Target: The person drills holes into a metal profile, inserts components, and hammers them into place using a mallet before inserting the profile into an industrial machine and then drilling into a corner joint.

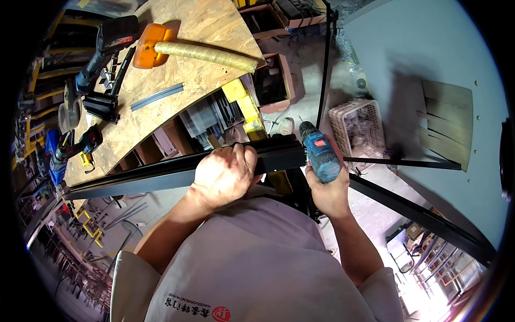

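A long black metal profile point(145, 181) runs from the far left to just past the middle, close in front of my body. My left hand point(228, 174) is closed around it near its right end, the fingers curled over the top edge. In my right hand point(330, 193) is a blue cordless drill point(322, 155), its chuck pointing away from me. The drill is beside the right end of the profile; whether the two touch I cannot tell. My palm and fingers hide part of the drill.
On the wooden workbench point(209, 21) lie an orange mallet point(153, 45), a grey strip point(156, 96) and several power tools. A white plastic crate point(357, 126) stands on the floor to the right. Another black bar point(424, 214) slants across the lower right, near a pale panel point(456, 48).
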### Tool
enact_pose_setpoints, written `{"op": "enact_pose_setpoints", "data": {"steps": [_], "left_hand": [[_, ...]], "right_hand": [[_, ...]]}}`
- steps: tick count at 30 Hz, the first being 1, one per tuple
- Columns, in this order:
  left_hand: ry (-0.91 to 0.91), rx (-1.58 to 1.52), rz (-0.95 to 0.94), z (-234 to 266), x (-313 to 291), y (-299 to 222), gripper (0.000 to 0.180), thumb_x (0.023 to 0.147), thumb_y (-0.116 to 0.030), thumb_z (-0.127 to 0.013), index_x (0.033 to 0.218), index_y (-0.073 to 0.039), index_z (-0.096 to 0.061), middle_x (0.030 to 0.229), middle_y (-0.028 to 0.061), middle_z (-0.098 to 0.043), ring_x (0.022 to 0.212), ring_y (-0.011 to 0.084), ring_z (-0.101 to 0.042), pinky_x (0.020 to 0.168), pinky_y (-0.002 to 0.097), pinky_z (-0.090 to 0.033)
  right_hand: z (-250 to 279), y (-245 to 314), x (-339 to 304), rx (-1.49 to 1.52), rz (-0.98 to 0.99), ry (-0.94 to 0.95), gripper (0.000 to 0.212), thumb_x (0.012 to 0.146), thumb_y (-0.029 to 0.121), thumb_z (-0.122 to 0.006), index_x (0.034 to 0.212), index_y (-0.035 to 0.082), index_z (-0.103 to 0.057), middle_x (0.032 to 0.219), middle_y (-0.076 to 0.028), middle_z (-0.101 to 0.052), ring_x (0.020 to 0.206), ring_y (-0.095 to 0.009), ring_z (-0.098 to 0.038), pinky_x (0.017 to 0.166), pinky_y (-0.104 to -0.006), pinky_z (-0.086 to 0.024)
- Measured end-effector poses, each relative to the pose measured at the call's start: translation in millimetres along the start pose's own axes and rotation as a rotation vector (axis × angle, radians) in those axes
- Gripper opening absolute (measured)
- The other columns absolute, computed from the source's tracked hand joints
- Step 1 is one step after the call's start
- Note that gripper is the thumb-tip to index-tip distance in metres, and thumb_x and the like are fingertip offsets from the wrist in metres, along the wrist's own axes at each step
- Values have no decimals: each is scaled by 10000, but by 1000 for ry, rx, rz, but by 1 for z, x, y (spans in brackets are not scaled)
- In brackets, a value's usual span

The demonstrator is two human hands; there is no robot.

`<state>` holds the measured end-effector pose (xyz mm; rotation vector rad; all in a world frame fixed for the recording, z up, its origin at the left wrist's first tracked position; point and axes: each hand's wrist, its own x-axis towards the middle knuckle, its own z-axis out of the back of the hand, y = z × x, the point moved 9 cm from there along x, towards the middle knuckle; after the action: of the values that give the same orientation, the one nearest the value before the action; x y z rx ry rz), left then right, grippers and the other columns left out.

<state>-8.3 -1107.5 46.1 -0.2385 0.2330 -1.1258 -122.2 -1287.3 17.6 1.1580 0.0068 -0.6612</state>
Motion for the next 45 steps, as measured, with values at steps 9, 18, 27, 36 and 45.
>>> {"op": "enact_pose_setpoints", "data": {"steps": [9,18,27,36,45], "left_hand": [[-21,-69,19,3,0,1,443,860,-436,-760,863,-33,-578,766,123,-582,643,245,-631,565,366,-526],[-3,-61,64,-1,-3,5,484,855,-495,-754,842,-44,-579,757,116,-597,644,249,-637,585,368,-538],[14,-100,82,-8,-5,6,478,849,-483,-752,840,-34,-588,761,124,-604,649,249,-645,592,380,-542],[21,-98,73,-5,-3,7,475,849,-476,-750,861,-28,-594,771,121,-616,662,242,-648,602,365,-542],[24,-113,88,-8,-4,8,494,806,-474,-783,910,-19,-619,777,114,-610,676,243,-644,615,359,-538]], "right_hand": [[1,2,-5,-69,-50,20,794,821,-50,-714,1546,16,-399,1265,-196,-673,1120,-286,-686,1006,-377,-518],[59,99,-76,-141,28,135,828,822,-10,-748,1567,29,-388,1142,-132,-733,936,-164,-724,857,-313,-577],[35,119,-96,-9,-74,393,726,872,124,-825,1474,-64,-467,1097,-130,-735,908,-179,-716,840,-300,-560],[24,126,-86,-98,-74,490,796,858,76,-833,1536,-14,-427,1177,-150,-720,987,-199,-722,886,-315,-570],[23,128,-82,-148,-93,540,830,843,73,-841,1549,12,-409,1230,-173,-704,1032,-258,-735,910,-346,-581]]}}
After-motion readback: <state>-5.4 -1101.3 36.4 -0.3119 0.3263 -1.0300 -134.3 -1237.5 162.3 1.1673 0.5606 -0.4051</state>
